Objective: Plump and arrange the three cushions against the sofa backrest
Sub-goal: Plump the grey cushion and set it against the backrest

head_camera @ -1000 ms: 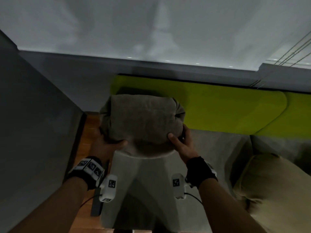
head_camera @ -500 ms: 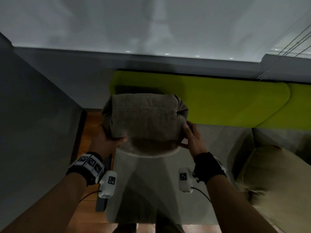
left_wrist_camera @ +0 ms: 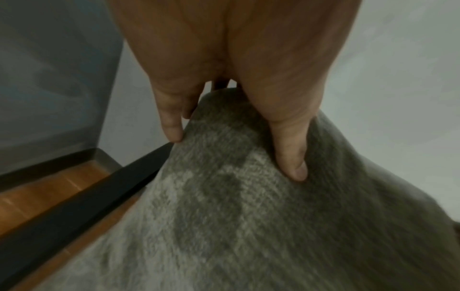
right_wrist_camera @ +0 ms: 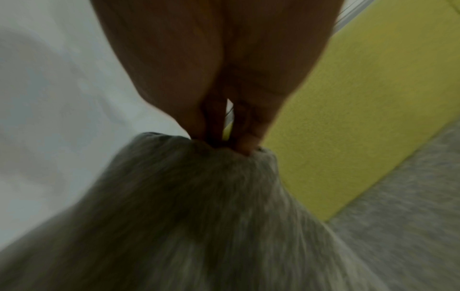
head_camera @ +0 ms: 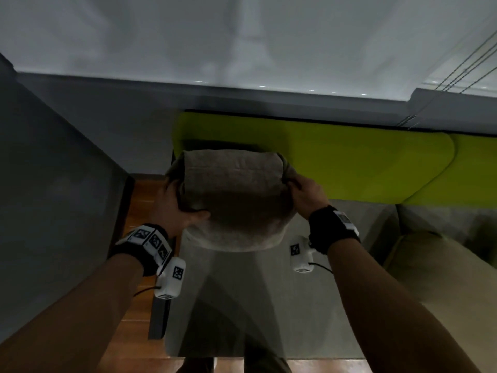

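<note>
- The cushion (head_camera: 234,200) is grey-brown, with a coarse woven, slightly mottled cover; lighter patches show on its lower face and its upper face is darker.
- It is squeezed into a rounded, bulging block: the top edge runs fairly straight, the bottom sags in a curve, and the cover bunches into folds at both upper corners.
- It is held between 2 hands above the left end of the sofa seat (head_camera: 242,305), in front of the green backrest (head_camera: 363,162); whether its lower edge touches the seat cannot be told.
- The left hand (head_camera: 174,211) grips the cushion's left side, thumb pressed into the front face and fingers wrapped behind; in the left wrist view the thumb (left_wrist_camera: 291,157) dents the fabric.
- The right hand (head_camera: 306,195) pinches the bunched fabric at the upper right corner, fingers curled tight; in the right wrist view the fingertips (right_wrist_camera: 246,145) dig into the gathered cover.
- Both wrists wear black bands with white marker blocks.
- A 2nd cushion (head_camera: 441,270), pale beige, lies on the seat to the right, well apart from the held one.
- Wooden floor (head_camera: 139,200) shows left of the sofa, beside a grey wall (head_camera: 53,184).
</note>
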`<state>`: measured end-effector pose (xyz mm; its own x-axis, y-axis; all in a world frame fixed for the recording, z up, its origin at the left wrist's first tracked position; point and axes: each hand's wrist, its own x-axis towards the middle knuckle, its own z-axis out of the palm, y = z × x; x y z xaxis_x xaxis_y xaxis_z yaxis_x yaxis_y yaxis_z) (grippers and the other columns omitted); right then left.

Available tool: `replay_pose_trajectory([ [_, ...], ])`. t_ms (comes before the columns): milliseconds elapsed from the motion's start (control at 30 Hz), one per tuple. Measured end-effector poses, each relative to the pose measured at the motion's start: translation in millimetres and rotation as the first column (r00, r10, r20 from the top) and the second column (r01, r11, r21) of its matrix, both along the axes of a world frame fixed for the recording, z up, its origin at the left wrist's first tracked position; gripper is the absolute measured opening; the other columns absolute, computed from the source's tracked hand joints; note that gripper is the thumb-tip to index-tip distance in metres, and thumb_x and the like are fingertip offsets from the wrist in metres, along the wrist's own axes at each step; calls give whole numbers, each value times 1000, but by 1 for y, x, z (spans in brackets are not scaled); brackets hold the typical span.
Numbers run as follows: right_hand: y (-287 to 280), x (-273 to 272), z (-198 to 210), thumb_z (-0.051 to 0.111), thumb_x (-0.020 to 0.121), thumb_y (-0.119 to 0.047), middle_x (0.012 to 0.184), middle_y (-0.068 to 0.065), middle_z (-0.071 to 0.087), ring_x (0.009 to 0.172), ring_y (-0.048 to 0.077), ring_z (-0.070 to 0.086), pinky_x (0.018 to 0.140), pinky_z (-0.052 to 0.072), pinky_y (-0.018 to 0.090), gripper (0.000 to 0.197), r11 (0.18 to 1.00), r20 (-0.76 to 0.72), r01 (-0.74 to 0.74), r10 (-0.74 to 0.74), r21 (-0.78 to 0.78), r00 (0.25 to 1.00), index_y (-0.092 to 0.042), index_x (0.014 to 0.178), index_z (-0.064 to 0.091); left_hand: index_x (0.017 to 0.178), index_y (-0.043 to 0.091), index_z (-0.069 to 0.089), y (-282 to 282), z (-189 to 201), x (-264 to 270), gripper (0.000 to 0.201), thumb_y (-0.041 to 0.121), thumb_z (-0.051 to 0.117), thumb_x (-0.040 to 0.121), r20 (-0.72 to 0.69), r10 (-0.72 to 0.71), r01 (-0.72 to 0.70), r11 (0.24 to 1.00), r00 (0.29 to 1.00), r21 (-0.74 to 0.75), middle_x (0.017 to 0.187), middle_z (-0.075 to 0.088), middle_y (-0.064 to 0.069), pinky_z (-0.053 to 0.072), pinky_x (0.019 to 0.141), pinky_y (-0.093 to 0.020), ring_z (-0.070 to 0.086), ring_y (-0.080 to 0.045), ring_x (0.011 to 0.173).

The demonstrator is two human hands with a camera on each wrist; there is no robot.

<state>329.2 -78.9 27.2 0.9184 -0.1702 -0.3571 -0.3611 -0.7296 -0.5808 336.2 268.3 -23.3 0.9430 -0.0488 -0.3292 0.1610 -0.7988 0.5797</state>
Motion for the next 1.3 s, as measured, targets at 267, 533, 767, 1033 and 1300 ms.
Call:
replay_pose_trajectory([
  [267,-2,9,-27,45,109,-34,146,19,54,124,43,54,104,42,43,38,879,-303,-416,341,-232,890,-15,136,64,134,29,53,4,-11,-13,113,87,76,40,17,-24,24,1000,1000,10,144,51,-2,51,102,-47,53,-25,128],
  [533,-23,-12,-19,57,103,-17,112,8,52,98,25,53,85,46,39,20,998,176,-42,51,-54,983,-5,112,71,145,23,45,-4,5,-28,111,61,90,51,12,58,-58,998,998,-18,158,32,0,43,107,-47,43,-30,137],
  [767,-24,-28,-3,68,98,-18,129,0,60,117,16,56,98,52,40,28,889,268,130,-268,440,926,-23,123,56,143,30,46,-2,20,-22,111,74,82,47,45,7,-4,997,999,-74,149,47,-3,46,104,-53,51,-32,131],
  [1033,-42,-17,1,81,87,-14,95,-12,67,100,15,66,84,58,38,32,921,382,172,-308,350,871,-36,87,57,142,26,51,-5,33,-18,93,50,89,62,27,-11,12,1000,1000,-26,151,46,-5,46,103,-47,50,-33,131],
  [1300,-21,-25,-2,75,89,-10,75,-15,54,67,-3,53,61,39,26,25,938,487,282,-345,201,802,-21,109,64,140,19,53,-7,39,-14,91,43,91,62,-28,-2,3,1000,1000,12,148,48,-9,46,100,-46,51,-34,129],
])
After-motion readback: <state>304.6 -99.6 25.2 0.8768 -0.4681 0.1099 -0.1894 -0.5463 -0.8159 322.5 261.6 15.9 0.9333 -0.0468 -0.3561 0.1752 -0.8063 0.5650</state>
